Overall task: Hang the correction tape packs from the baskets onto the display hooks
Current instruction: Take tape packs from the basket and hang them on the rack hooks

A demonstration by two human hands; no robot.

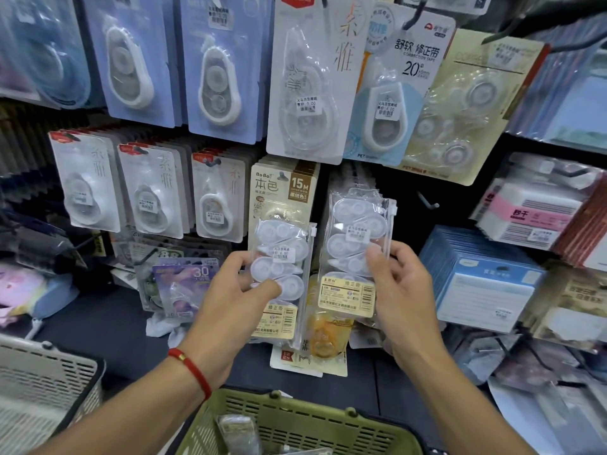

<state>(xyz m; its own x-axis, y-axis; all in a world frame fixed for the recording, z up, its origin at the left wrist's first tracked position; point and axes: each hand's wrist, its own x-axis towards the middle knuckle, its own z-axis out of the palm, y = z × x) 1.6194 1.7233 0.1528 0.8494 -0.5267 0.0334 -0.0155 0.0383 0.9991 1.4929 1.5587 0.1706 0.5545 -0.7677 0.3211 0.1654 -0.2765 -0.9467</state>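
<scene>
Both hands are raised before the display wall, each clamped on its own stock: the left hand (241,284) pinches a clear zip-bag pack of white correction tapes (279,277) at its left edge, and the right hand (399,287) grips a second clear zip-bag pack of the same kind (356,254) at its right edge, the two packs held apart. The olive-green slotted plastic basket (295,425) sits below with further stock in it. Judged step: hanging in progress; the next move calls for aligning a pack's top hole, not discernible here, with the bare metal display hook (427,201) just right of the right-hand pack.
</scene>
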